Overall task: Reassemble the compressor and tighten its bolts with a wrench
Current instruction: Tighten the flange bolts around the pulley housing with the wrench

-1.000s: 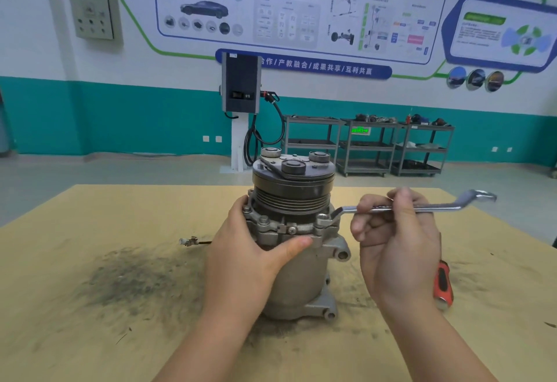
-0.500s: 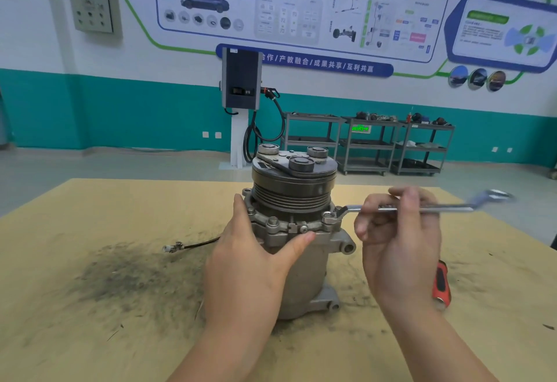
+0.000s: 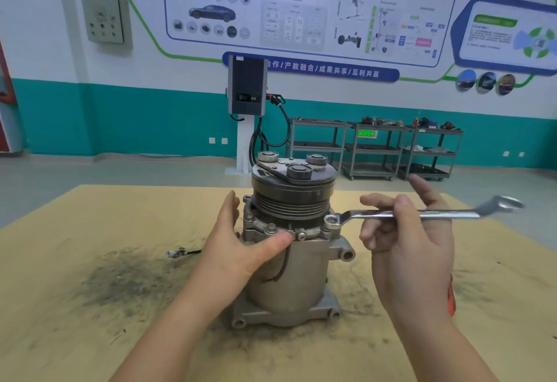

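Note:
A grey metal compressor [image 3: 297, 279] stands upright on the wooden table [image 3: 90, 336], its black grooved pulley on top. My left hand [image 3: 238, 246] wraps the left side of its housing, thumb pressed on the flange beside a bolt [image 3: 271, 228]. A silver ring wrench [image 3: 422, 215] lies level, its ring end set over a bolt on the flange's right side. My right hand [image 3: 413, 237] holds the wrench shaft loosely, with the index finger stretched out and the other fingers half uncurled.
A thin black cable with a small connector [image 3: 176, 253] lies on the table left of the compressor. A red-handled tool [image 3: 451, 297] lies behind my right wrist. Dark grime covers the table on the left. Metal shelving carts and a charging post stand by the far wall.
My right hand has loosened its fist on the wrench and the fingers have spread. The compressor has turned a little under my left hand, and the view has drawn closer.

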`<control>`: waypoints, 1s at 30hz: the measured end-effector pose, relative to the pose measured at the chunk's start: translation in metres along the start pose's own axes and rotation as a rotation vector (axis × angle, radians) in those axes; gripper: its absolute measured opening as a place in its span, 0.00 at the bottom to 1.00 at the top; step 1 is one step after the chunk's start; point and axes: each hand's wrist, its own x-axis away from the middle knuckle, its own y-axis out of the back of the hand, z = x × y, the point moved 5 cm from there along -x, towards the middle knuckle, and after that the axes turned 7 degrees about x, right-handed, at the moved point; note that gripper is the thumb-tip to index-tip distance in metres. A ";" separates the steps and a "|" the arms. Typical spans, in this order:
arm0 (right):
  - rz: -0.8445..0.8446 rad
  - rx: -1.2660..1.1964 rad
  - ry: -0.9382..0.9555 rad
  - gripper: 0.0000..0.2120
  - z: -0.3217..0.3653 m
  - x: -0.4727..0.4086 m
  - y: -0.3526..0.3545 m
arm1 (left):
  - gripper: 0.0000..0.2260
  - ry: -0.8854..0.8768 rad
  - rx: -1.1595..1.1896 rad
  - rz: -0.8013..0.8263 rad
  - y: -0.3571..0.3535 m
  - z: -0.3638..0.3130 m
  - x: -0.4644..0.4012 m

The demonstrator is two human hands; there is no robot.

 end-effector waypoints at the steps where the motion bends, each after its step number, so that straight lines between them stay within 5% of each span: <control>1: -0.003 -0.039 -0.091 0.13 -0.005 -0.003 0.001 | 0.60 -0.008 0.028 0.028 -0.001 0.001 -0.001; 4: -0.016 -0.148 -0.222 0.14 -0.017 -0.010 0.004 | 0.56 -0.022 0.061 0.051 -0.003 0.004 -0.001; 9: 0.038 -0.145 -0.218 0.03 -0.020 -0.015 0.003 | 0.54 -0.059 0.077 0.037 -0.003 0.004 0.001; 12: 0.042 0.006 0.135 0.04 -0.004 -0.002 -0.002 | 0.50 -0.084 0.071 0.042 -0.004 0.006 0.001; 15: 0.229 0.171 0.564 0.04 0.007 0.030 -0.020 | 0.51 -0.117 0.093 0.040 -0.005 0.006 0.001; 19: 0.360 0.415 0.753 0.10 0.006 0.052 -0.035 | 0.46 -0.144 0.108 0.041 -0.004 0.008 0.001; 25: 0.037 0.063 0.331 0.02 0.011 0.018 -0.009 | 0.40 -0.157 0.105 0.041 -0.004 0.008 0.001; 30: -0.023 -0.067 -0.130 0.07 -0.015 -0.008 0.003 | 0.36 -0.153 0.122 0.047 -0.005 0.008 0.000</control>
